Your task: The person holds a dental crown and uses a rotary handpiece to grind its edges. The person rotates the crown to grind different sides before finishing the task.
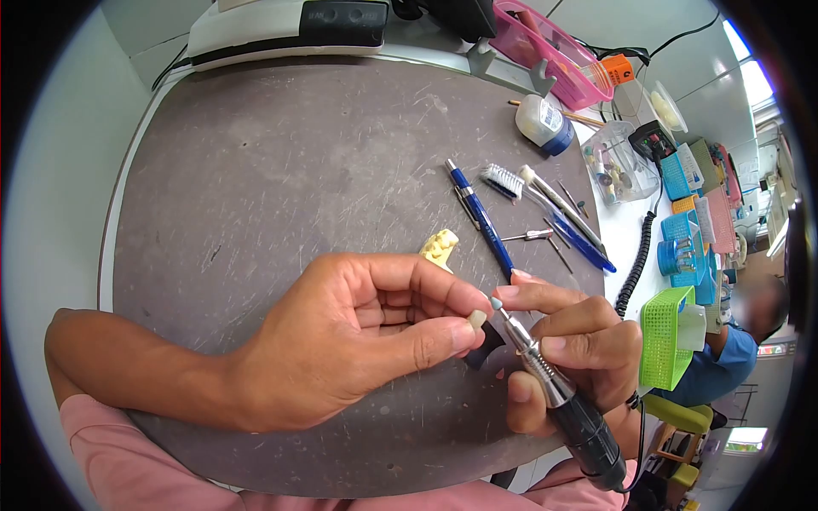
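Between thumb and index finger, my left hand [332, 349] pinches a small cream dental crown [477, 319]. My right hand [588, 328] is wrapped round a rotary handpiece [588, 439] with a black body and a silver nose, held like a pen. Its pale blue-green grinding tip [497, 303] points up and left, right beside the crown. Behind my left fingers lies a yellowish dental model [440, 245], partly hidden. A dark object [486, 347] shows on the table below the crown.
Right of the hands lie a blue mechanical pencil [481, 213], a toothbrush [504, 181] and several thin tools. Farther back are a blue-capped jar [544, 123] and a pink basket [579, 81]. A green basket [667, 341] stands at right, near a seated person [724, 358] in blue.
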